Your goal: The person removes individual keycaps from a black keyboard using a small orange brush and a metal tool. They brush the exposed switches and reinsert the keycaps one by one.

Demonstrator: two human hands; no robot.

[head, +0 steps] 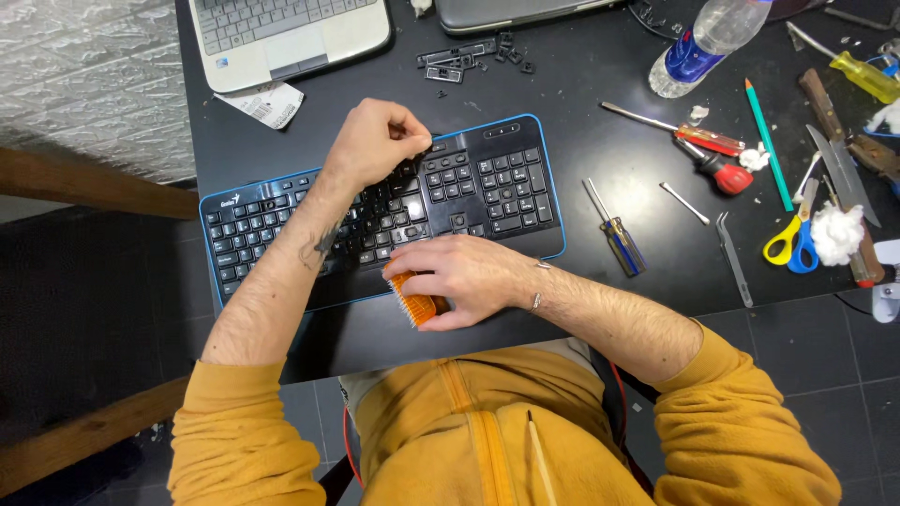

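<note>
Black desk [600,84], tools scattered right. Left hand [375,141] pinches at keyboard [487,183] top edge, steadying it; right hand [459,281] fingers clenched round orange brush [412,302], bristles against front edge.

scissors [793,245], water bottle [705,42], white laptop [286,33]

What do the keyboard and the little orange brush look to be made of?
The keyboard looks like matte black plastic with a blue edge; its keys catch dull highlights. The brush in the right hand seems to be orange plastic with pale bristles, probably nylon.
</note>
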